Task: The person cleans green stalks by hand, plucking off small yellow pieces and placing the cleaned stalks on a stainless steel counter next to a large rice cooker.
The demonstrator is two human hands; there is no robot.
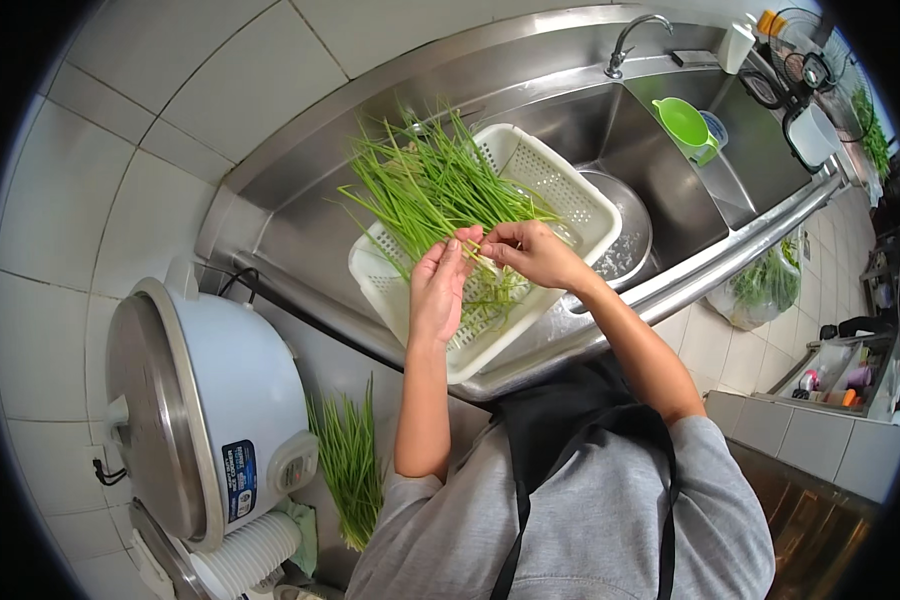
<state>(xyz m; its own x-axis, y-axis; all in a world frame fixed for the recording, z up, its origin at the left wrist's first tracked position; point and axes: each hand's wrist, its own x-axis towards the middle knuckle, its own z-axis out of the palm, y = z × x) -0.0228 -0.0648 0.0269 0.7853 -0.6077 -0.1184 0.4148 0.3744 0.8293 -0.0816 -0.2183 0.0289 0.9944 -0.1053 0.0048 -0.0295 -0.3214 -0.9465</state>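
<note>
Over a white perforated plastic basket (pixel 521 146), my left hand (pixel 441 289) holds a green scallion stalk (pixel 470 249) between thumb and fingers. The fingertips of my right hand (pixel 532 251) pinch the same stalk close beside it. A large bunch of scallions (pixel 442 184) lies across the basket, its green tips hanging past the far-left rim. Loose trimmed scallion bits (pixel 493 296) are scattered on the basket floor below my hands. The basket sits on the sink's steel drainboard (pixel 307 232), partly over the basin edge.
A round steel strainer (pixel 626 217) lies in the sink basin right of the basket. Beyond it are a tap (pixel 630 45) and a green plastic colander (pixel 682 122). A large rice cooker (pixel 232 375) stands at left, near another scallion bunch (pixel 347 457). A bag of greens (pixel 765 289) is at right.
</note>
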